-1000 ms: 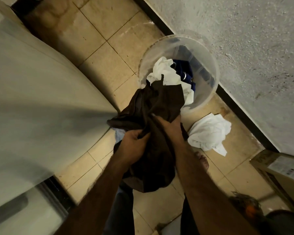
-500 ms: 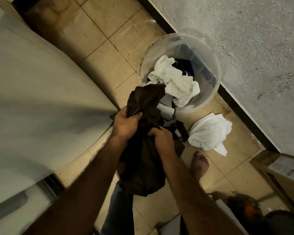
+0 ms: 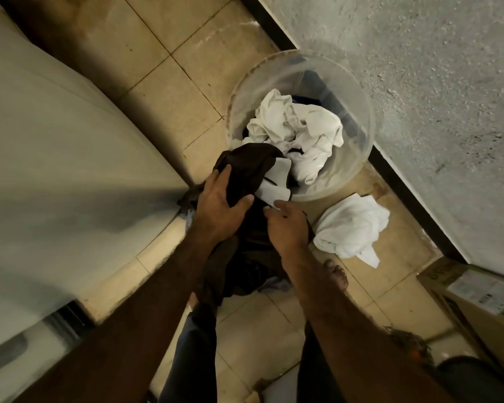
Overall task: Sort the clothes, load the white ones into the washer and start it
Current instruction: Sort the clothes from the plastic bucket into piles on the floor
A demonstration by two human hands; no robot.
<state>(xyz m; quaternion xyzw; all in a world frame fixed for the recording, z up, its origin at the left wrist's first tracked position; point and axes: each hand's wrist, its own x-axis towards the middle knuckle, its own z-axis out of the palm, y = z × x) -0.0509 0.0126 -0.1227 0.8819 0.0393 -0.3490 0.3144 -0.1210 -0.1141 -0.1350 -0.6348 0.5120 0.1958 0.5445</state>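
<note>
A dark brown garment (image 3: 246, 170) with a white inner lining hangs in front of me, just below the clear plastic bucket (image 3: 358, 158). My left hand (image 3: 220, 203) grips its upper left part, fingers spread over the cloth. My right hand (image 3: 287, 226) pinches the same garment at the white lining. White clothes (image 3: 300, 129) fill the bucket, with a bit of dark blue cloth behind them. Another white garment (image 3: 351, 226) lies crumpled on the floor tiles to the right of my right hand.
The white washer (image 3: 56, 170) fills the left side. A rough grey wall (image 3: 434, 82) runs along the right. A cardboard box (image 3: 477, 295) stands at the lower right. My bare foot (image 3: 336, 276) rests on the beige tiles below the white garment.
The brown garment has come down and toward me, uncovering the white clothes in the bucket. Both hands have shifted their hold upward on the garment, and its white lining now shows.
</note>
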